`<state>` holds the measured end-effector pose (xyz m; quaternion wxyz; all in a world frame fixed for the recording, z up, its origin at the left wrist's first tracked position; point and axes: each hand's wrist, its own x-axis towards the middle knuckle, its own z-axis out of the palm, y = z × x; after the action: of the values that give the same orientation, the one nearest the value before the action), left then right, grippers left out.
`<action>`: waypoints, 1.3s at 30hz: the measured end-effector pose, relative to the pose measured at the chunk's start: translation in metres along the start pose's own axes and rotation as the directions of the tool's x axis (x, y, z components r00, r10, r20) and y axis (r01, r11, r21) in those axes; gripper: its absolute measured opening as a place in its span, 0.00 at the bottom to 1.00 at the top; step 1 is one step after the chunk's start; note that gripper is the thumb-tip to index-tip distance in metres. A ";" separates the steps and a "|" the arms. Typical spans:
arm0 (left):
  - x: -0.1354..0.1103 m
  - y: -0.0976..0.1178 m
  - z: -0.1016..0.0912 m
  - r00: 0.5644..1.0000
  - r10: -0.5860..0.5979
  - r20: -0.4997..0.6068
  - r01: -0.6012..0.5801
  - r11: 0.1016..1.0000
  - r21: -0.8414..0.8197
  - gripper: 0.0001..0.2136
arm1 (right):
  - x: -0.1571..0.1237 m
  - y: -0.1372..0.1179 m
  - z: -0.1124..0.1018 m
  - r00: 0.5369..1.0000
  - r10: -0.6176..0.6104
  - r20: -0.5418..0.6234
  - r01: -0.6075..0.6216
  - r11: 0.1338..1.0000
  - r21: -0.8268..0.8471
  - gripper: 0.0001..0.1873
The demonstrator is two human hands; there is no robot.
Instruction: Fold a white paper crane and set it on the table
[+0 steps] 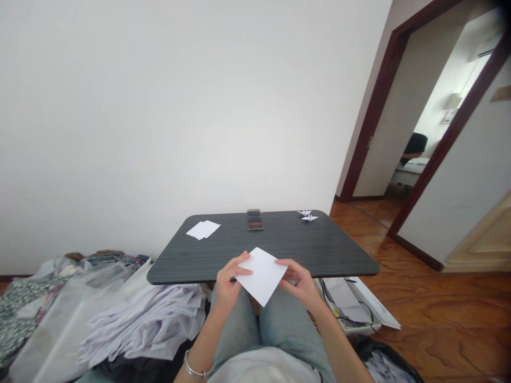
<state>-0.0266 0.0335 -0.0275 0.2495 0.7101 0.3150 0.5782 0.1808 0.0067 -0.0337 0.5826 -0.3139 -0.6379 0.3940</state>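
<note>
A square sheet of white paper (262, 276) is held up in front of me, turned so a corner points toward me. My left hand (230, 279) pinches its left corner between thumb and fingers. On the opposite corner my right hand (298, 281) grips the sheet, some fingers hidden behind it. The paper is above my lap at the near edge of the dark table (179, 260). Farther back at the left lie a few more white paper sheets (203, 230), overlapping. Small folded paper cranes (309, 217) stand at the table's far right.
A phone-like dark device (255, 219) lies at the table's back middle, near the white wall (199, 106). Piled clothes (147, 319) are at the left. Under the table's right side is a white box (351, 308) with cables. A person is partly visible through the doorway.
</note>
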 end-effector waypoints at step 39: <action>-0.003 0.040 -0.021 0.995 -0.087 0.040 0.092 0.987 -0.130 0.04 | -0.004 -0.016 0.010 0.974 -0.130 -0.183 0.141 0.989 0.050 0.05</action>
<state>-0.0411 0.0042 0.0036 0.3269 0.6871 0.3035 0.5735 0.1725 -0.0062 -0.0215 0.6726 -0.2854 -0.5902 0.3432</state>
